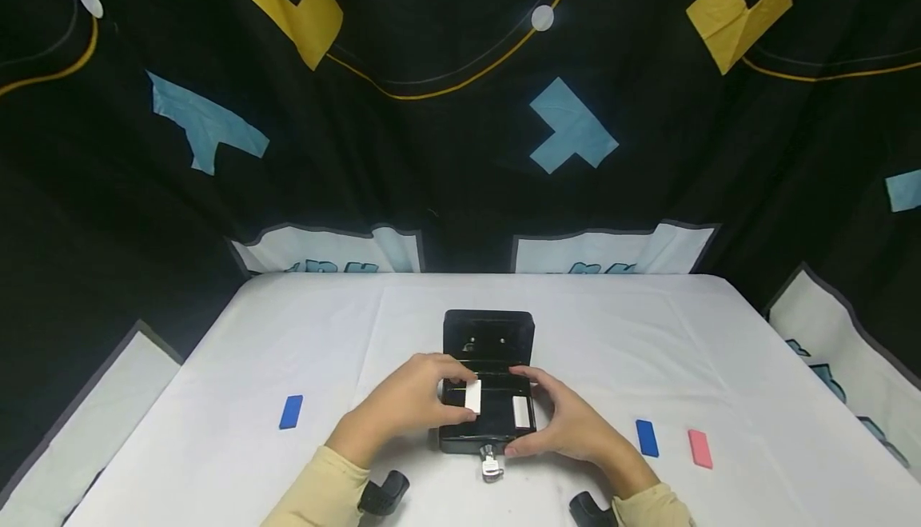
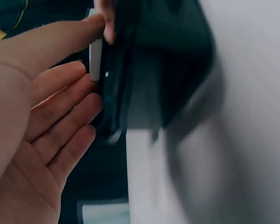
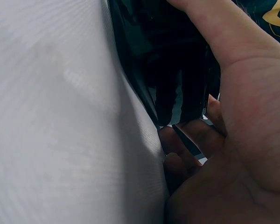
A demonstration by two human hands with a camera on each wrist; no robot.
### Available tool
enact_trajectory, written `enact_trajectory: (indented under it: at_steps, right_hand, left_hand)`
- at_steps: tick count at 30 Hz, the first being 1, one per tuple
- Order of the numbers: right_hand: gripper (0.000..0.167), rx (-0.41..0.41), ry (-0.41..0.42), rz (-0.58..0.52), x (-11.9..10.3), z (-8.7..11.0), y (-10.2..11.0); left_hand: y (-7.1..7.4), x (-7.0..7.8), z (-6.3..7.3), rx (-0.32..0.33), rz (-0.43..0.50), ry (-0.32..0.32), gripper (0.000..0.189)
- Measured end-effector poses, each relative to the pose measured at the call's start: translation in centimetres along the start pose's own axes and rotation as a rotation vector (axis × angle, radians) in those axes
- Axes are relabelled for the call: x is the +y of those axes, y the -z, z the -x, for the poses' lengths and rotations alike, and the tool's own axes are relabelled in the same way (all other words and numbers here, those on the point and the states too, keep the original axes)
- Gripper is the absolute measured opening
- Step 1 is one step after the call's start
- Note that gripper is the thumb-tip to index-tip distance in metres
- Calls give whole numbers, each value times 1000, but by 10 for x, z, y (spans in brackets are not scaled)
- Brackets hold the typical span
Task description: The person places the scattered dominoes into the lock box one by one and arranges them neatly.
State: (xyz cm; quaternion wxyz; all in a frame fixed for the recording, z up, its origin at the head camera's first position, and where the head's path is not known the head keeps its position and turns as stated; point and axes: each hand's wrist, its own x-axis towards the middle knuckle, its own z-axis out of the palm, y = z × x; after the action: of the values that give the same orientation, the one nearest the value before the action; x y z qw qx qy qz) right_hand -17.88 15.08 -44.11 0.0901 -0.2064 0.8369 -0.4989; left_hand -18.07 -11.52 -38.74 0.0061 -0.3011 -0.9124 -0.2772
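Observation:
A small black metal box [image 1: 496,433] stands on the table with its lid [image 1: 489,327] raised at the back. A key [image 1: 491,465] juts from its front. My left hand [image 1: 403,399] pinches a white rectangular block [image 1: 472,397] by its ends between thumb and finger, over the left part of the box. In the left wrist view this block [image 2: 95,60] shows edge-on beside the box. Another white block [image 1: 521,412] lies at the box's right side. My right hand [image 1: 568,423] grips the box's right end, thumb in front and fingers behind.
On the white-covered table [image 1: 309,319], a blue block [image 1: 291,412] lies to the left. A second blue block [image 1: 647,437] and a pink block [image 1: 700,449] lie to the right. Dark patterned cloth [image 1: 432,191] hangs behind the table.

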Motion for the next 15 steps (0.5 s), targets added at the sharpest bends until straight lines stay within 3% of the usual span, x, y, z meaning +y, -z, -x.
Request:
enact_trajectory:
  at_steps: [15]
  right_hand:
    - [104,5,-15,18,1,0,1]
  left_hand:
    - [-41,11,-23,-17,-63,37,43]
